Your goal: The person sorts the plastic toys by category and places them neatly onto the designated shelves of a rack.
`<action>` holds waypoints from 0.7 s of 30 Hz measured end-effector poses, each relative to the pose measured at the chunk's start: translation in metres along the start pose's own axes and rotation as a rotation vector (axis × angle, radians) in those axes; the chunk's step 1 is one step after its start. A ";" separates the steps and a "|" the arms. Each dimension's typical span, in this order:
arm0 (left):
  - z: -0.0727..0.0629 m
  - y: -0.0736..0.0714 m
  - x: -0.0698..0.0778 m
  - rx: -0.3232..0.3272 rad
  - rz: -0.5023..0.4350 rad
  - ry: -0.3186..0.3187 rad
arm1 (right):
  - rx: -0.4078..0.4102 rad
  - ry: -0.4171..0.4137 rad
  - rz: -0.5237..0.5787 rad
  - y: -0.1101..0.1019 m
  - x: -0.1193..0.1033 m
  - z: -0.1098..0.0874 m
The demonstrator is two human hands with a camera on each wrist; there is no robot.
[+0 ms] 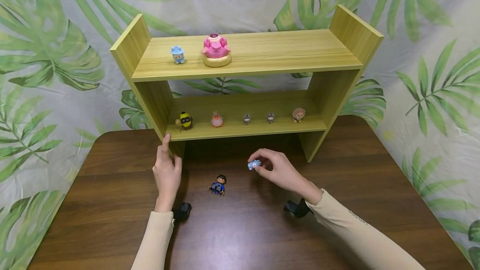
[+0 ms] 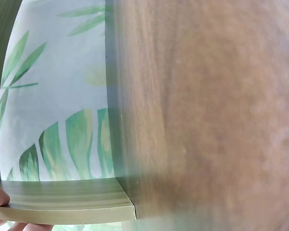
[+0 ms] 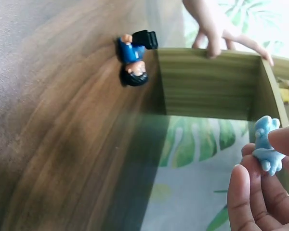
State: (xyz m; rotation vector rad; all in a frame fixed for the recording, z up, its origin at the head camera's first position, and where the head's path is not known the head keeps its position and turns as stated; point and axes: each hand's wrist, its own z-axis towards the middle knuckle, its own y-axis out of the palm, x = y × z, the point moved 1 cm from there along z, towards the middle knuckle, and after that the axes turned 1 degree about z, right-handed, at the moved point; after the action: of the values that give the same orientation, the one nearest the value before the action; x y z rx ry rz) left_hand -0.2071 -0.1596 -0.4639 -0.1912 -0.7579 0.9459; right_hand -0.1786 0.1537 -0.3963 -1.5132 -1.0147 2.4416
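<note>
My right hand pinches a small light-blue figurine between thumb and fingers, above the table and in front of the shelf's lower opening. My left hand grips the left side panel of the wooden shelf, its thumb on the inner face and an index finger reaching up to the middle board. Between the hands a toy figure with black hair and blue clothes is on the table, nearer the left hand.
On the top board are a blue-hatted figurine and a pink toy on a round base. Along the middle board stand a yellow-and-black figure, a pink duck-like figure, two small grey figures and a brownish figure.
</note>
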 end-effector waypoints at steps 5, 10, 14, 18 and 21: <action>0.000 0.000 0.000 -0.001 -0.002 -0.005 | 0.015 -0.010 0.021 -0.007 -0.003 0.001; 0.000 0.000 0.001 0.000 -0.004 -0.007 | 0.043 0.000 0.086 -0.014 -0.011 0.002; 0.000 0.000 0.002 0.001 -0.005 -0.008 | 0.057 -0.008 0.113 -0.019 -0.018 0.004; -0.001 -0.001 0.002 0.003 -0.005 -0.008 | 0.070 -0.023 0.111 -0.023 -0.022 0.006; -0.001 -0.001 0.002 0.003 -0.004 -0.006 | 0.083 -0.035 0.104 -0.027 -0.024 0.007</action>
State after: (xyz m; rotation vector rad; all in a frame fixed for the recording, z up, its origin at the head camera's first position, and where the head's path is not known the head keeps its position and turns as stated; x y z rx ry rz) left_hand -0.2055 -0.1583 -0.4629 -0.1843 -0.7617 0.9443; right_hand -0.1786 0.1615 -0.3600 -1.5382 -0.8486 2.5541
